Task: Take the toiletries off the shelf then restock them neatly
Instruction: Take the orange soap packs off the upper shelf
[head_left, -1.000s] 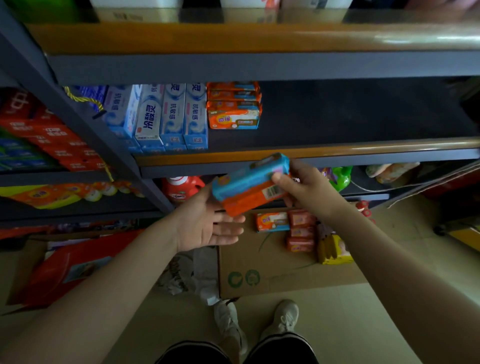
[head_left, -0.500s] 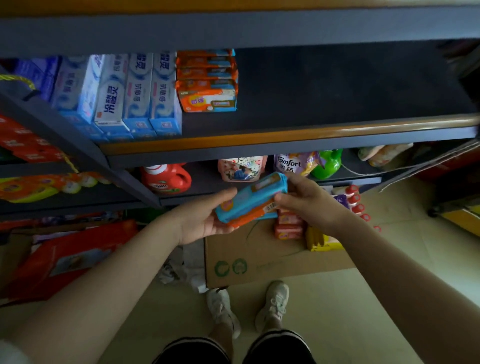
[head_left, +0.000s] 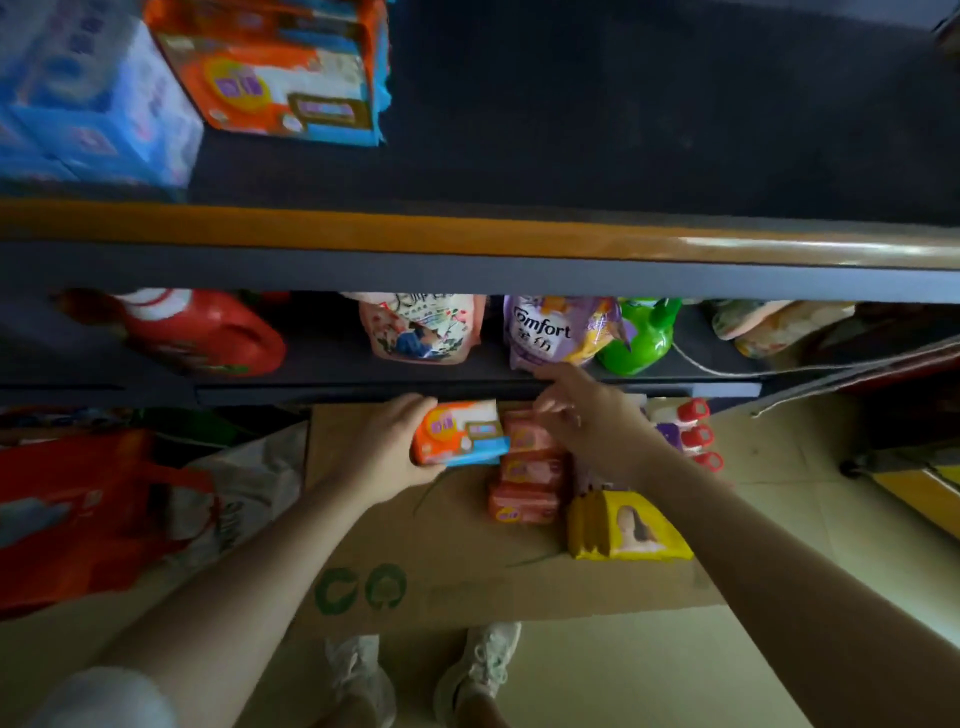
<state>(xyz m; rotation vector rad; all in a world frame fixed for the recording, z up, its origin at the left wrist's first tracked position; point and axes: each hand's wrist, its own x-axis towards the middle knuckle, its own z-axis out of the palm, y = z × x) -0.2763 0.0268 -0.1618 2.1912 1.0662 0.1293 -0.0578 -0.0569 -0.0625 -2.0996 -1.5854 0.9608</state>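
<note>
My left hand (head_left: 387, 449) grips an orange and blue soap pack (head_left: 460, 434) low down, just over the flat cardboard (head_left: 457, 566) on the floor. My right hand (head_left: 587, 421) reaches beside it, fingers touching the top of a row of pinkish-orange soap packs (head_left: 527, 473) lying on the cardboard. A yellow pack (head_left: 623, 527) lies to their right. On the upper shelf (head_left: 467, 234) a stack of orange and blue soap packs (head_left: 280, 73) stands next to blue and white toothpaste boxes (head_left: 88, 98).
The lower shelf holds a red detergent jug (head_left: 202, 332), a pink refill pouch (head_left: 421, 327), a purple Comfort pouch (head_left: 558, 332) and a green bottle (head_left: 644, 338). Red-capped bottles (head_left: 691, 431) lie right of my hand. A red bag (head_left: 88, 514) sits at the left.
I have bent down and the camera has tilted lower. The soap pack went down from chest height to the cardboard, now held by my left hand alone; my right hand let go and moved to the floor packs.
</note>
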